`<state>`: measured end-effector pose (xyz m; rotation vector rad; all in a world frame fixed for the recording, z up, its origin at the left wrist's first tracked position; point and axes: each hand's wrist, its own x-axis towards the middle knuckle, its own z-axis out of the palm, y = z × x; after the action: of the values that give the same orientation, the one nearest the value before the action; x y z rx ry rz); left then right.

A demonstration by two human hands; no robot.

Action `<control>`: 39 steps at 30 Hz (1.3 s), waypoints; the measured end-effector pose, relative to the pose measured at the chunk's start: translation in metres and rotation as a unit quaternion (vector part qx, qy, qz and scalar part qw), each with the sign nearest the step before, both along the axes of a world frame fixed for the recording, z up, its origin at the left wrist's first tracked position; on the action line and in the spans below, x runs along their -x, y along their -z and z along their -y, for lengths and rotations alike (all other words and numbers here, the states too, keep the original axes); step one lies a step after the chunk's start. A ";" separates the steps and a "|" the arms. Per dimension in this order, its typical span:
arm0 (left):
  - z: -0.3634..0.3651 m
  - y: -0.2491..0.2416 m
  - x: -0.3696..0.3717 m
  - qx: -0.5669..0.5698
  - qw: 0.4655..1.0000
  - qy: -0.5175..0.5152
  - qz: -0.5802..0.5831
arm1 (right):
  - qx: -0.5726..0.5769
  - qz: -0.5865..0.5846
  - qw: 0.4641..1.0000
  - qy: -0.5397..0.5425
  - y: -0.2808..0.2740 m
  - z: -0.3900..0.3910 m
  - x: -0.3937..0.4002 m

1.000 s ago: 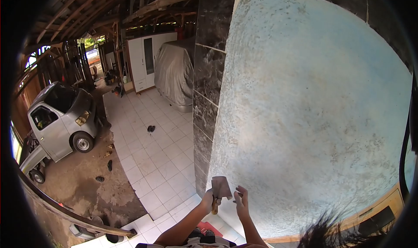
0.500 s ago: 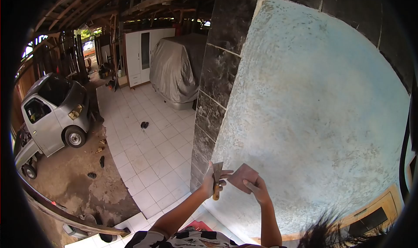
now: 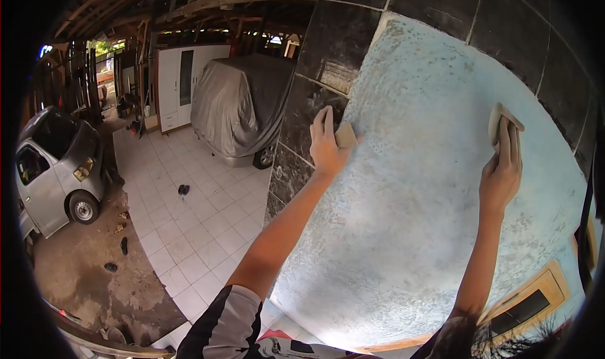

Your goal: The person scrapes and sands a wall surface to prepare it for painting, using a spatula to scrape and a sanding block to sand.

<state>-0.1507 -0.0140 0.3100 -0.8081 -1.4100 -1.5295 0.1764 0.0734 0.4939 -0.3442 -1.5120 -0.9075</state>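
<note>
Sanding a pale blue wall [image 3: 435,189] at frame centre and right. Left hand [image 3: 328,141] flat on a scraper [image 3: 345,134] at its upper left edge; right hand [image 3: 502,163] pressing sandpaper [image 3: 495,121] upper right. Mottled, patchy nearly everywhere; seemingly much left to smooth.

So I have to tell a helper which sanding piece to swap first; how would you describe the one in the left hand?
Start at the big pale blue plastered wall, then go to its left edge beside the black tiles. There the left hand presses a small tan sanding piece flat; the right hand holds the other, far right.
</note>
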 end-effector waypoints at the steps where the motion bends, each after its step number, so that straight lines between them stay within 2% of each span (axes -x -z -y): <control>1: -0.008 -0.003 0.001 0.029 0.999 0.018 0.027 | -0.001 0.000 1.000 0.005 -0.007 -0.002 0.006; 2: -0.017 -0.004 -0.001 0.029 0.999 0.023 0.027 | 0.074 0.015 0.997 0.002 -0.010 -0.005 0.014; 3: -0.020 -0.010 -0.008 0.059 0.997 -0.030 0.040 | 0.150 0.028 0.988 -0.001 -0.012 -0.009 0.020; 4: -0.024 -0.013 -0.013 0.090 0.991 -0.082 0.051 | 0.149 0.026 0.988 0.005 -0.010 -0.016 0.032; 5: -0.035 -0.012 -0.012 0.061 0.990 -0.124 0.039 | 0.096 0.021 0.995 0.025 -0.004 -0.025 0.044; 6: -0.037 -0.012 -0.009 0.058 0.991 -0.114 0.037 | 0.042 0.022 0.998 0.040 -0.001 -0.029 0.054; 7: -0.037 -0.011 -0.005 0.030 0.992 -0.124 0.011 | 0.040 0.020 0.998 0.050 0.000 -0.028 0.057; 9: -0.040 -0.008 -0.001 -0.004 0.990 -0.142 -0.013 | 0.042 0.113 0.992 0.042 0.005 -0.025 0.058; 10: -0.041 -0.006 -0.001 -0.002 0.991 -0.130 -0.014 | -0.003 0.184 0.981 0.067 0.011 -0.030 0.062; 12: -0.043 -0.006 0.001 0.016 0.987 -0.161 -0.006 | -0.020 0.228 0.971 0.064 0.012 -0.029 0.068; 13: -0.044 -0.006 0.001 0.020 0.988 -0.154 0.007 | -0.018 0.226 0.971 0.069 0.003 -0.030 0.069; 15: -0.046 -0.007 0.002 0.020 0.989 -0.149 0.009 | 0.062 0.079 0.995 -0.021 -0.016 -0.027 0.069; 16: -0.045 -0.006 0.001 0.021 0.988 -0.149 0.015 | 0.064 0.081 0.994 -0.017 -0.012 -0.028 0.072; 18: -0.043 -0.006 0.001 0.022 0.990 -0.138 0.014 | -0.046 0.187 0.979 0.062 0.003 -0.032 0.088; 19: -0.041 -0.006 0.000 0.030 0.990 -0.139 0.018 | -0.070 0.269 0.960 0.035 0.015 -0.030 0.093; 22: -0.044 -0.007 0.001 0.029 0.989 -0.142 0.018 | -0.016 0.206 0.978 0.006 -0.002 -0.034 0.088; 23: -0.045 -0.005 0.002 0.021 0.989 -0.142 0.016 | 0.106 0.127 0.985 -0.055 -0.011 -0.027 0.083; 24: -0.043 -0.005 0.001 0.023 0.989 -0.142 0.018 | 0.107 0.128 0.984 -0.054 -0.008 -0.028 0.086; 26: -0.042 -0.007 0.000 0.028 0.989 -0.148 0.017 | -0.024 0.105 0.993 0.041 0.000 -0.038 0.094; 28: -0.044 -0.005 0.002 0.030 0.987 -0.154 0.018 | -0.108 0.281 0.953 0.044 0.023 -0.031 0.098; 31: -0.045 -0.005 0.001 0.030 0.986 -0.160 0.020 | -0.087 0.280 0.956 0.013 0.013 -0.036 0.092; 33: -0.045 -0.005 0.001 0.028 0.986 -0.163 0.023 | 0.033 0.100 0.994 0.012 -0.010 -0.030 0.083; 34: -0.046 -0.003 0.000 0.029 0.986 -0.160 0.027 | 0.034 0.104 0.994 0.015 -0.005 -0.031 0.085; 36: -0.047 -0.005 0.003 0.017 0.986 -0.167 0.013 | -0.096 0.150 0.978 0.111 0.014 -0.035 0.100; 37: -0.047 -0.003 0.001 0.020 0.986 -0.166 0.015 | -0.108 0.260 0.957 0.066 0.028 -0.034 0.102; 39: -0.047 -0.005 0.002 0.014 0.985 -0.170 0.019 | -0.088 0.243 0.965 0.046 0.019 -0.043 0.098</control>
<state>-0.1526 0.0334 0.3154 -0.5236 -1.5111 -1.2706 0.0787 0.1166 0.4748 -0.0592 -1.8525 -1.2550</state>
